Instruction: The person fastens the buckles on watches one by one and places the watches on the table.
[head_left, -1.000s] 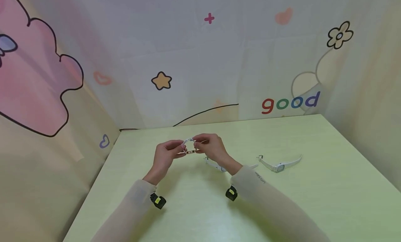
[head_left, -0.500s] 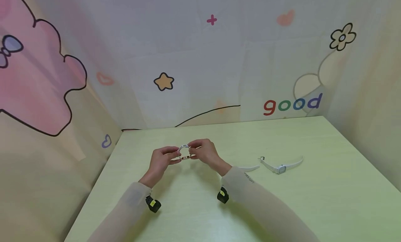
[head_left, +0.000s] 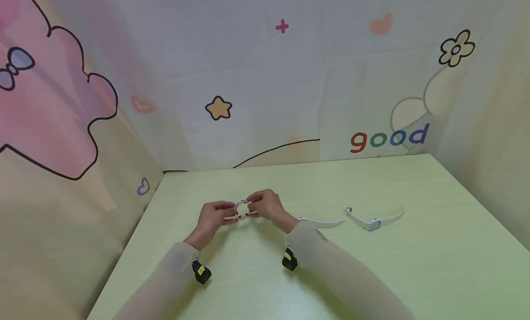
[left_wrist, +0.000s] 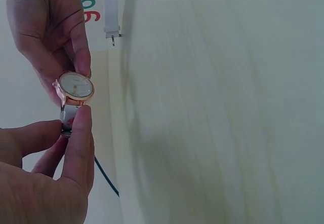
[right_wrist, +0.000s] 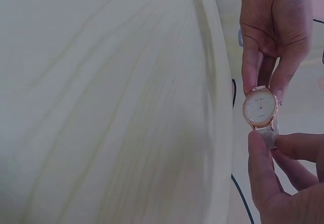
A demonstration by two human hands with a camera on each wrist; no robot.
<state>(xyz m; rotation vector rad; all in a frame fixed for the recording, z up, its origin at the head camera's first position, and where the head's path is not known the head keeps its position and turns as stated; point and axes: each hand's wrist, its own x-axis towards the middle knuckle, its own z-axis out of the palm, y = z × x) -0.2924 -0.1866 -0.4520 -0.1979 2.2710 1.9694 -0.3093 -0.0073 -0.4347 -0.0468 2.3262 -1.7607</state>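
Note:
Both hands hold one wristwatch (head_left: 244, 216) above the table, its strap curved round into a ring. It has a rose-gold case and a white dial (left_wrist: 77, 85), with a pale, shiny strap (right_wrist: 267, 137). My left hand (head_left: 210, 220) pinches the left side between thumb and fingers. On the right side, my right hand (head_left: 270, 209) pinches it the same way. In the head view the fingers cover parts of the strap. Whether its clasp is fastened I cannot tell.
A white watch (head_left: 374, 224) lies spread on the pale table (head_left: 397, 274) at the right. Nearer my right forearm lies another white strap (head_left: 330, 224), partly hidden by the sleeve. A printed curtain (head_left: 265, 80) stands behind the table.
Both hands have come lower and slightly left with the watch, still pinching it. The strap by my right forearm has been hidden and uncovered in parts. The view has shifted a little.

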